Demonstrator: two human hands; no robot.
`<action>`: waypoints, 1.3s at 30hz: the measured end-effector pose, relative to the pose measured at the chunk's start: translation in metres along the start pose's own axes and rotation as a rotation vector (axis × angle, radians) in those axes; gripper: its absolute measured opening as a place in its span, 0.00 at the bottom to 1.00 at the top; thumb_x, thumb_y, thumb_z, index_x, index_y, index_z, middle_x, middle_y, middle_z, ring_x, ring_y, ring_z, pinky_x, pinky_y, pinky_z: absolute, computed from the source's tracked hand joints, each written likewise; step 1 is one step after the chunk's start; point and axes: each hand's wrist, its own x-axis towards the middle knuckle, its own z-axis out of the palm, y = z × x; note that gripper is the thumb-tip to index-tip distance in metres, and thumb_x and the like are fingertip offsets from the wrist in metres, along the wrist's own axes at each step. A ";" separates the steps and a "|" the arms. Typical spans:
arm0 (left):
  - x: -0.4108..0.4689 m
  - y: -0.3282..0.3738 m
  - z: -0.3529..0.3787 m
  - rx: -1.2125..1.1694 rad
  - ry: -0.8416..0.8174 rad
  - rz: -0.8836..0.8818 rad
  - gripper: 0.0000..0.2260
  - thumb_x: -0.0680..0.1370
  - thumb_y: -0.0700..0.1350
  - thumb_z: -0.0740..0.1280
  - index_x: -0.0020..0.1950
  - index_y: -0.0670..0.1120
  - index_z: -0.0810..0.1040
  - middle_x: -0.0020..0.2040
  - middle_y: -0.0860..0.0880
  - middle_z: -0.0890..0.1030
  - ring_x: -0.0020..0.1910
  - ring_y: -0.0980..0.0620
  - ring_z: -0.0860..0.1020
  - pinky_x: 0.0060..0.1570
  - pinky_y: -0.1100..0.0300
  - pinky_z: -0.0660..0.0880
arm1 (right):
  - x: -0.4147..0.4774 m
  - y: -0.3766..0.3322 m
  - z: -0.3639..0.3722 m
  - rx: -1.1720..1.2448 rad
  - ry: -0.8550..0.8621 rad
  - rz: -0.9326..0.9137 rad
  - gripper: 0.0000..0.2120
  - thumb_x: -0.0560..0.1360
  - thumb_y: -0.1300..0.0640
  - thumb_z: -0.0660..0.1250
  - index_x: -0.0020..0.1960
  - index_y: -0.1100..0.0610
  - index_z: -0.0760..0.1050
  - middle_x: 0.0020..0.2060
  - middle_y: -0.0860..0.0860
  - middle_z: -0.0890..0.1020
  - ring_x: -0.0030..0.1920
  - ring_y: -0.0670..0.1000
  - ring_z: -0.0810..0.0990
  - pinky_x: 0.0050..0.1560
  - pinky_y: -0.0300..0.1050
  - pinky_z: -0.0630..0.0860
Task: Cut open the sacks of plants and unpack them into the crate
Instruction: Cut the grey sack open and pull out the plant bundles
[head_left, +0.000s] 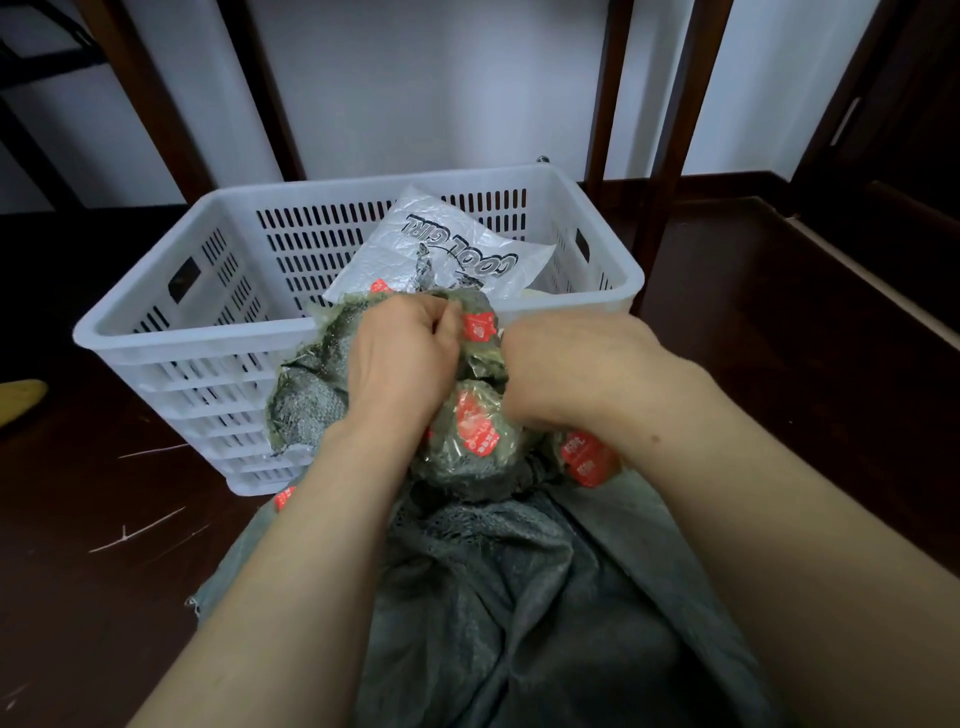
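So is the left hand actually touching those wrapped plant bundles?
Touching. The head view shows the left hand curled into the wrapped plant bundles, gripping the wrapping beside a red label, with no gap.

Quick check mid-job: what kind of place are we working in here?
Probably an indoor room, perhaps in a home, with the work done low down: a dark wooden floor, a plain white wall, and dark wooden furniture legs behind the white crate.
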 end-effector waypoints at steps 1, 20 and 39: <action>0.000 -0.001 0.000 0.002 0.007 0.003 0.15 0.79 0.48 0.63 0.38 0.41 0.80 0.26 0.45 0.69 0.35 0.38 0.74 0.37 0.49 0.74 | -0.001 0.001 -0.002 0.003 -0.006 0.001 0.11 0.73 0.60 0.60 0.34 0.54 0.62 0.33 0.48 0.69 0.31 0.48 0.66 0.32 0.42 0.66; 0.005 -0.008 -0.002 -0.359 -0.046 -0.132 0.12 0.77 0.52 0.67 0.41 0.47 0.84 0.30 0.45 0.80 0.29 0.53 0.71 0.36 0.55 0.74 | 0.030 0.080 0.011 1.127 0.032 0.128 0.17 0.69 0.46 0.73 0.42 0.61 0.79 0.28 0.50 0.79 0.18 0.44 0.57 0.20 0.31 0.54; 0.001 0.072 -0.036 0.342 -0.397 0.031 0.12 0.71 0.58 0.67 0.46 0.51 0.81 0.36 0.52 0.78 0.38 0.50 0.77 0.40 0.57 0.73 | 0.051 0.066 0.029 1.513 0.310 0.118 0.12 0.72 0.56 0.73 0.37 0.58 0.71 0.21 0.48 0.68 0.16 0.43 0.60 0.18 0.33 0.55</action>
